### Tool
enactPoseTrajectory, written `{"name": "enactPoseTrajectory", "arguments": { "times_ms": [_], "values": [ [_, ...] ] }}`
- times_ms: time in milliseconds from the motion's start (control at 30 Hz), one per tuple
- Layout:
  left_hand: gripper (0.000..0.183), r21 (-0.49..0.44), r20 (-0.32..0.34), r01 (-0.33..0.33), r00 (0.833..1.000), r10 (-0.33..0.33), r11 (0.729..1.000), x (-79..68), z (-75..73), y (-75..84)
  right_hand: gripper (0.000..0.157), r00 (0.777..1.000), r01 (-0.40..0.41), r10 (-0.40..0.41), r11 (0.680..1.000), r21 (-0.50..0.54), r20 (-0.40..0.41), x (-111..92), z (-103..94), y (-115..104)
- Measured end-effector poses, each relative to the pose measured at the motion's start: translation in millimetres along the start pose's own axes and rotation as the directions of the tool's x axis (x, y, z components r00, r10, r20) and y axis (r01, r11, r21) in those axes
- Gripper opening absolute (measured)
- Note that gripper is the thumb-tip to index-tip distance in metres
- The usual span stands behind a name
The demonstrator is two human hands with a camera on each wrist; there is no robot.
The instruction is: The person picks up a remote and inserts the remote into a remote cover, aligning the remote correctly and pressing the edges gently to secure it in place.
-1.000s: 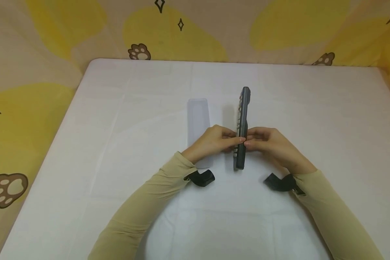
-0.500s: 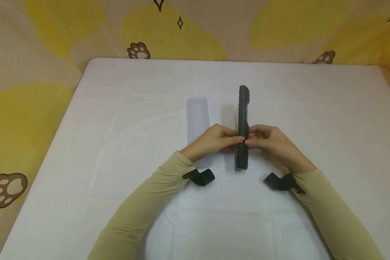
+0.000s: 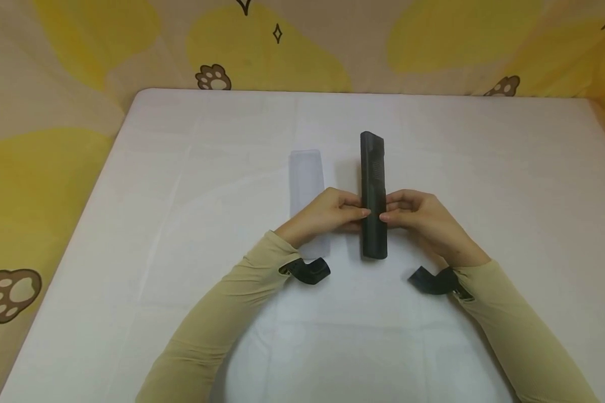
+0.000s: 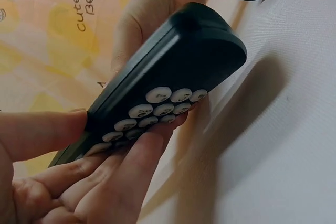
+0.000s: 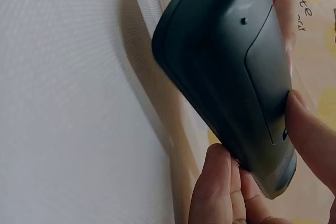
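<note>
A black remote control (image 3: 373, 179) is held above the white table between both hands, its long side running away from me. My left hand (image 3: 327, 215) pinches its left edge, thumb on the upper side and fingers underneath. From the right, my right hand (image 3: 418, 218) grips the opposite edge in the same manner. In the head view the back of the remote faces up. Rows of round white buttons (image 4: 165, 109) show on its lower face in the left wrist view. The right wrist view shows the battery cover (image 5: 270, 72) in place on the back.
A clear, shallow plastic sleeve or tray (image 3: 306, 173) lies on the white table (image 3: 206, 184) left of the remote, partly hidden by my left hand. A yellow patterned cloth (image 3: 302, 50) hangs beyond the table's far edge.
Both hands have rolled the remote about its long axis: its buttons, visible at the left side a second ago, have turned under, and its back has come up.
</note>
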State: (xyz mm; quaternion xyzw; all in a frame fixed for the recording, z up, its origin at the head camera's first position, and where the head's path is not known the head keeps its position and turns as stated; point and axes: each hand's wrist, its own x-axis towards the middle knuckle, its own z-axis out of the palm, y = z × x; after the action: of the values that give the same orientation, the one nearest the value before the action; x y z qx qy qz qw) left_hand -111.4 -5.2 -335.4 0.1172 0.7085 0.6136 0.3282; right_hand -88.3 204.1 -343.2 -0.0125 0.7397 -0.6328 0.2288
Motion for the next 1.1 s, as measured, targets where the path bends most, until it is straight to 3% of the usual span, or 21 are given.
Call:
{"name": "enactPoseTrajectory", "arguments": {
  "times_ms": [200,467,800,1100],
  "values": [
    [0.024,-0.046,-0.005,0.009,1.000,-0.009,0.999,0.7,-0.8,-0.6,0.044,0.999,-0.017,0.017,1.000,-0.010,-0.045,-0.1,0.3,-0.6],
    [0.025,-0.010,-0.053,0.022,0.998,-0.023,1.000,2.0,-0.5,-1.7,0.044,0.994,-0.016,0.011,0.999,-0.042,-0.109,-0.2,1.8,-0.5],
    [0.021,0.000,-0.093,0.034,0.995,-0.033,0.999,4.1,0.0,-4.2,0.041,0.992,-0.009,0.003,0.999,-0.044,-0.130,-0.3,4.4,-0.1],
    [0.020,0.178,-0.150,0.052,0.988,-0.025,0.983,8.8,0.2,-8.0,0.040,0.987,-0.024,0.011,0.997,-0.075,-0.158,-0.3,7.8,1.1]
  ]
}}
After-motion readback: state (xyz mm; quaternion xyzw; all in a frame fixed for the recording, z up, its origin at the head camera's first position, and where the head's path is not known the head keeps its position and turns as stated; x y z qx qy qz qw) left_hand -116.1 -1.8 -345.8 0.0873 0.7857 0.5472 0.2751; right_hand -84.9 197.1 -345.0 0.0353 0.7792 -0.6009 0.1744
